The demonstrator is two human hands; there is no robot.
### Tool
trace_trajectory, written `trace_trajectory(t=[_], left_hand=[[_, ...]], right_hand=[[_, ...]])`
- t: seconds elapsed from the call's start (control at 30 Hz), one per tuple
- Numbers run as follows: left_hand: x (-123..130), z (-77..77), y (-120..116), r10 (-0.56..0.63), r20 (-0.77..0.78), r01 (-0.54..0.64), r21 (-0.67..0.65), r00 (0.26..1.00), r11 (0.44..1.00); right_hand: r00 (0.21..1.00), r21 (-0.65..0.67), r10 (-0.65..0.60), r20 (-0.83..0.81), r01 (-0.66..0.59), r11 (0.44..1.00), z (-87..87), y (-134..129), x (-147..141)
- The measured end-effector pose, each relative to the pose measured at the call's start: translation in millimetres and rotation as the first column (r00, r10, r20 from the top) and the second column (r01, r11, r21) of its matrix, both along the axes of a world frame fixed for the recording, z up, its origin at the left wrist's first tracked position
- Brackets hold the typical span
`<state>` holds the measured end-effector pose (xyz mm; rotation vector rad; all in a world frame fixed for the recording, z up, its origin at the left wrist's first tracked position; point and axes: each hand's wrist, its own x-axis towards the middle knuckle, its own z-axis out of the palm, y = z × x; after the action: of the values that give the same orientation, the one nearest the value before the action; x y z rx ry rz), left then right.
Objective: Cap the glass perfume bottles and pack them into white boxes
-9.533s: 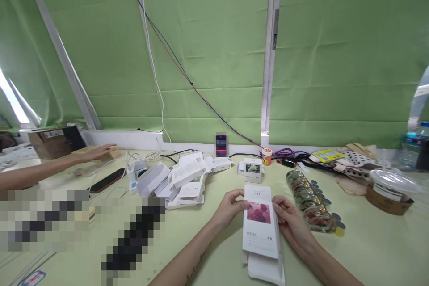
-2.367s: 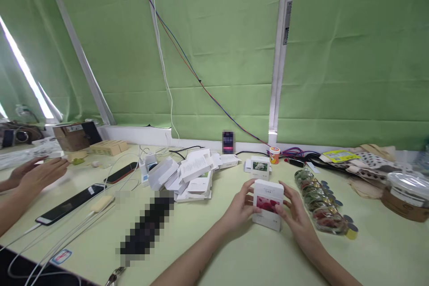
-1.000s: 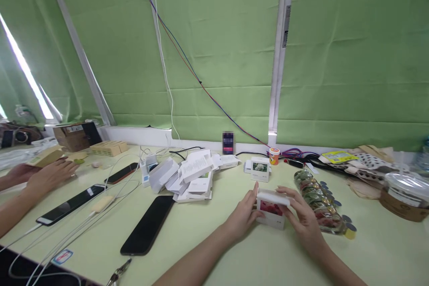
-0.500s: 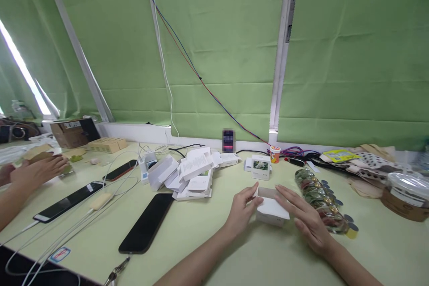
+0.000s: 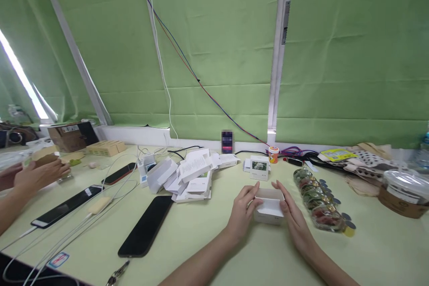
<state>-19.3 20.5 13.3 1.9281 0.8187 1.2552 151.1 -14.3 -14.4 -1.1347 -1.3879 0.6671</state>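
Observation:
An open small white cardboard box (image 5: 269, 206) rests on the table between my hands, its inside facing up toward me. My left hand (image 5: 244, 210) grips its left wall, thumb over the edge. On the opposite wall, my right hand (image 5: 295, 219) presses with its thumb and fingers. Just behind stands a white box with a flower picture (image 5: 259, 168). To the right lies a row of clear-wrapped packets (image 5: 317, 199) with green and red contents, with several small grey discs (image 5: 346, 217) along its side.
A heap of white boxes (image 5: 194, 172) lies left of centre, near a large black phone (image 5: 146, 225). More phones and white cables (image 5: 83, 228) spread leftward. A lidded cup (image 5: 404, 194) stands far right. At far left are another person's hands (image 5: 40, 174).
My right hand has closed in against the box's right wall. The white flap that stuck out toward me no longer shows spread out. My left hand keeps its hold.

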Motion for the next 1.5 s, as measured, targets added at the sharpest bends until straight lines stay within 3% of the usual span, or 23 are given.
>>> trace_trajectory(t=[0.23,0.53,0.7,0.97,1.1,1.27,1.5], left_hand=[[1.0,-5.3,1.5,0.005,0.029,-0.005,0.0,1.0,1.0],[5.0,-6.1,2.0,0.009,0.066,-0.009,-0.014,0.998,1.0],[1.3,-8.8,6.0,0.006,0.035,-0.007,0.024,0.999,1.0],[3.0,-12.9,5.1,0.028,0.061,-0.028,0.011,0.998,1.0],[-2.5,-8.5,6.7,-0.067,0.025,0.066,0.01,0.997,0.998],[-12.6,-7.9,15.0,-0.247,-0.029,0.245,-0.048,0.969,0.968],[-15.3,-12.1,18.0,-0.264,-0.005,0.263,-0.08,0.964,0.961]], right_hand=[[0.999,0.057,0.019,0.03,-0.02,0.998,-11.5,8.7,1.0],[1.0,0.048,0.022,-0.008,-0.021,0.999,-7.9,9.4,1.2],[0.991,-0.011,0.053,-0.123,-0.055,0.998,-4.3,2.7,-1.8],[0.967,-0.158,0.081,-0.242,-0.122,0.98,-13.7,7.5,-3.0],[0.98,-0.137,0.067,-0.187,-0.093,0.986,-12.0,8.2,7.6],[0.964,-0.125,0.251,-0.083,-0.26,0.957,-19.4,14.2,19.7],[0.953,-0.131,0.282,-0.11,-0.295,0.947,-21.5,17.7,16.1]])
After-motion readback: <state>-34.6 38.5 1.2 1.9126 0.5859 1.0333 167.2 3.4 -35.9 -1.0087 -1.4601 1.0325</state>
